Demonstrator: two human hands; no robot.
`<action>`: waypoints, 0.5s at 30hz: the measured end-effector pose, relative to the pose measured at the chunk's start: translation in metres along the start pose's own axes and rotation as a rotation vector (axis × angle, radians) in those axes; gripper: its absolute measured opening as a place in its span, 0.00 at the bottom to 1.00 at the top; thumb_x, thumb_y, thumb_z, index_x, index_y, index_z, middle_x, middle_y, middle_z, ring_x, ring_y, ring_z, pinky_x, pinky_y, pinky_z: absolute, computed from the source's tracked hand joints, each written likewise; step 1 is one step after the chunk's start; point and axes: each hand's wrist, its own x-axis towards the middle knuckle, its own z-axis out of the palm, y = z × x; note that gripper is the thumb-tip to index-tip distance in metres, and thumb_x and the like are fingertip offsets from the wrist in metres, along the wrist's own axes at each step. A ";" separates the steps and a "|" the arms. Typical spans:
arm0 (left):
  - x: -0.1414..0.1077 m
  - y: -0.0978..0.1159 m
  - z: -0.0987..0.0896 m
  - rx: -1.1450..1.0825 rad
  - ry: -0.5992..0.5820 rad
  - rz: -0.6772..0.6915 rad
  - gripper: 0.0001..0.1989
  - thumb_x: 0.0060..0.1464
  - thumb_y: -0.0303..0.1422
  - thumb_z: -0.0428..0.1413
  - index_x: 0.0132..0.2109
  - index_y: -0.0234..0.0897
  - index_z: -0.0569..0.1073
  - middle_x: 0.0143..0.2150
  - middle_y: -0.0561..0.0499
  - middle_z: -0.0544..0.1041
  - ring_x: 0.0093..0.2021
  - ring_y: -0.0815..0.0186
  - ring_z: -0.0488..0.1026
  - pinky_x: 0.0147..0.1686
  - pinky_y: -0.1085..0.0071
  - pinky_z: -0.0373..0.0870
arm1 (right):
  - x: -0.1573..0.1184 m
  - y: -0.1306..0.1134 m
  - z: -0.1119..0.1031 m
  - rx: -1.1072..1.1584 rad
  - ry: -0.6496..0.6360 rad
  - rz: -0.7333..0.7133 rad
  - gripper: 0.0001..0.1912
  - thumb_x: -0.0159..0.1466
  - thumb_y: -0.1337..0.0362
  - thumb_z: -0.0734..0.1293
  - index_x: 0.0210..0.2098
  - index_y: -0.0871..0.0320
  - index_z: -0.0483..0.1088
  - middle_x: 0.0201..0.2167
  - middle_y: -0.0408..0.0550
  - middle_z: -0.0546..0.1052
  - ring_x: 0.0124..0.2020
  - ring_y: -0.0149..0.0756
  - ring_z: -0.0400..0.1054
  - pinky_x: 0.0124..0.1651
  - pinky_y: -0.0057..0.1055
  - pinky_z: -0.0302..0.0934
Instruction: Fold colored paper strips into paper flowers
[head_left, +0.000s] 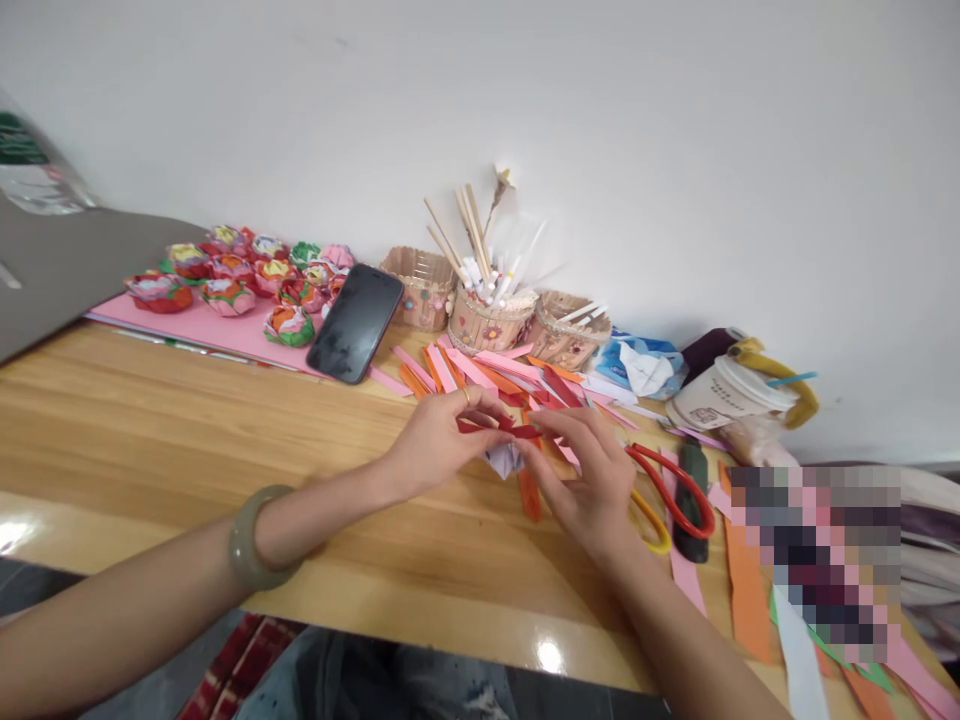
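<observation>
Between my fingertips is a folded red paper piece [517, 432], with a pale lilac folded paper [504, 460] hanging just under it. My left hand [442, 440] pinches its left side, thumb and fingers closed. On the other side, my right hand [589, 470] is closed on it too, its fingers bent over the top edge. Behind the hands lies a loose pile of pink, orange and red paper strips [487, 370]. An orange strip [529, 495] lies on the table below the paper. Scissors with red and yellow handles [686, 525] rest by my right hand.
Finished paper flowers [229, 297] stand on pink sheets [180, 335] at the back left, beside a phone [355, 322]. Decorated baskets [491, 322] with sticks and pens line the wall. To the right are a tissue pack [645, 365], a lidded cup [731, 390] and a dark green bottle-shaped object [691, 500].
</observation>
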 end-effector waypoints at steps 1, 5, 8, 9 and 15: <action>-0.001 0.000 0.000 0.050 0.010 0.068 0.06 0.46 0.29 0.60 0.34 0.34 0.72 0.34 0.50 0.76 0.35 0.67 0.74 0.37 0.68 0.72 | 0.000 0.000 0.001 -0.013 0.023 0.025 0.10 0.59 0.68 0.67 0.41 0.57 0.69 0.32 0.51 0.74 0.33 0.36 0.69 0.32 0.32 0.65; -0.005 -0.005 -0.003 0.300 0.075 0.405 0.04 0.49 0.27 0.58 0.35 0.36 0.73 0.35 0.49 0.76 0.38 0.66 0.74 0.40 0.68 0.71 | 0.000 -0.002 0.005 0.005 0.016 0.023 0.10 0.58 0.71 0.67 0.40 0.55 0.71 0.30 0.48 0.73 0.32 0.36 0.68 0.33 0.33 0.65; -0.007 -0.007 -0.004 0.385 0.112 0.470 0.06 0.50 0.27 0.58 0.37 0.36 0.71 0.34 0.50 0.76 0.37 0.68 0.74 0.39 0.70 0.71 | -0.001 -0.005 0.005 0.009 0.031 0.028 0.10 0.58 0.71 0.67 0.40 0.55 0.72 0.29 0.48 0.73 0.31 0.35 0.68 0.31 0.33 0.64; -0.007 -0.007 -0.004 0.399 0.125 0.459 0.06 0.50 0.27 0.58 0.38 0.36 0.71 0.34 0.50 0.76 0.36 0.68 0.74 0.38 0.71 0.71 | -0.001 -0.005 0.005 0.004 0.038 0.029 0.10 0.58 0.71 0.67 0.40 0.55 0.72 0.29 0.48 0.74 0.30 0.35 0.68 0.31 0.33 0.64; -0.008 -0.007 -0.004 0.515 0.184 0.613 0.04 0.52 0.29 0.56 0.35 0.37 0.68 0.32 0.51 0.74 0.35 0.68 0.73 0.35 0.71 0.71 | -0.001 -0.006 0.005 -0.030 0.063 0.024 0.08 0.57 0.71 0.69 0.36 0.55 0.72 0.29 0.48 0.75 0.29 0.35 0.69 0.30 0.33 0.64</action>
